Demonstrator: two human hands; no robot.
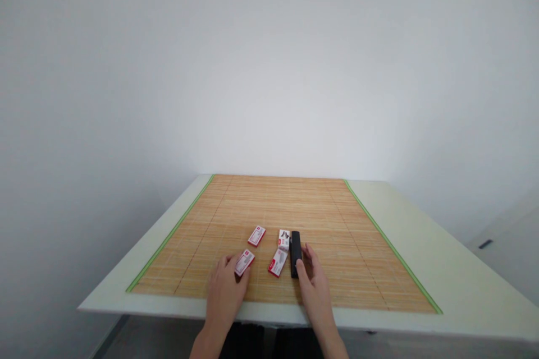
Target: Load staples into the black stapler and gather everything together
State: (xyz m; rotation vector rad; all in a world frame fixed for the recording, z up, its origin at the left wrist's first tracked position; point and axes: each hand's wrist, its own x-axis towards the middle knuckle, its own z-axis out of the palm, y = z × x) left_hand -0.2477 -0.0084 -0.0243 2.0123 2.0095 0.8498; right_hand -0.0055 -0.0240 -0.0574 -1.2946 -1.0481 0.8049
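Small red-and-white boxes lie on a bamboo mat [269, 202]. My left hand [225, 289] rests on the mat with its thumb and fingers closed on one box [245, 262]. My right hand [314, 280] lies beside a black stapler [295, 252], fingers touching its near end, not wrapped round it. Between my hands lies another box [278, 262]. A third box [256, 235] sits farther back. A white box with a dark mark [284, 239] stands next to the stapler.
The mat has green edges and covers a pale table [421, 235] that stands against a white wall. A white cabinet with a dark handle [485, 244] is at the far right.
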